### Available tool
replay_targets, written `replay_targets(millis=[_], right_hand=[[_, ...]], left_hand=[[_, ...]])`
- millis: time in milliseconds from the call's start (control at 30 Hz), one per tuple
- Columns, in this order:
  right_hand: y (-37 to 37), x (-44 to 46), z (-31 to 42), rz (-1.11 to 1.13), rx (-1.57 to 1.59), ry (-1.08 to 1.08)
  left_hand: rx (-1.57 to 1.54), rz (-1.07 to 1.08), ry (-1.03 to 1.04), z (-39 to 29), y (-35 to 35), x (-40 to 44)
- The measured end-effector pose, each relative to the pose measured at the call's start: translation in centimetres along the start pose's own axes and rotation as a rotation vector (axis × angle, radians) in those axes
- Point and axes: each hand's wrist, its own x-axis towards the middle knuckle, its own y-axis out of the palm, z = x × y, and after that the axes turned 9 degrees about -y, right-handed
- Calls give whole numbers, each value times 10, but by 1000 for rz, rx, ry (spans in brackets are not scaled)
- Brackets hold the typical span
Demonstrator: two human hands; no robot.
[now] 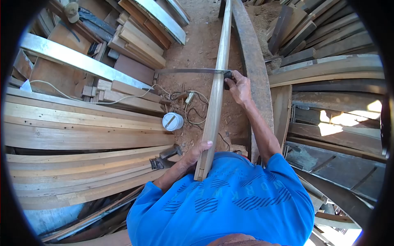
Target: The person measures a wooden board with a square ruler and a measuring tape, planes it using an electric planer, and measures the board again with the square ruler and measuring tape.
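Observation:
A long, pale wooden beam (216, 102) runs away from my blue shirt toward the top of the head view. My left hand (198, 153) is closed around its near end from the left side, thumb on top. Farther along, my right hand (239, 88) grips the dark stock of what looks like a carpenter's square (188, 71) at the beam's right side. Its long, thin metal blade lies across the beam and sticks out well to the left. The fingers under the stock are partly hidden.
Stacked boards (82, 131) fill the left side, more timber (328, 37) the upper right. A thick curved plank (256, 61) runs beside the beam. On the dusty floor are a white bucket (172, 121) and a power strip (189, 97) with loose cords.

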Motion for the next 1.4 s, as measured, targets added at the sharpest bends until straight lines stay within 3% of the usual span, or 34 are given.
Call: replay_targets(millis=[133, 400, 467, 633, 833, 1000, 1167, 1233, 1300, 1400], right_hand=[[-2, 10, 4, 51, -138, -57], [5, 9, -5, 62, -106, -58], [7, 11, -14, 22, -1, -72], [-3, 69, -35, -74, -122, -65], [-4, 111, -54, -119, -92, -67], [-10, 109, -50, -85, -53, -31], [-13, 110, -63, -61, -30, -10], [-16, 104, -36, -48, -39, 54], [-15, 93, -31, -42, -50, -29], [-27, 49, 38, 2, 9, -101]], left_hand=[[2, -35, 30, 1, -7, 11], [19, -141, 124, 14, -7, 14], [52, -124, 158, 15, -8, 15], [290, -75, 325, 11, -19, 16], [296, 83, 223, -39, 5, -19], [323, -50, 300, -35, 15, -19], [317, -14, 359, -27, 8, -10], [218, 61, 359, -22, -1, -3], [146, 134, 337, -25, -8, -3], [92, 217, 310, -45, -2, -17]])
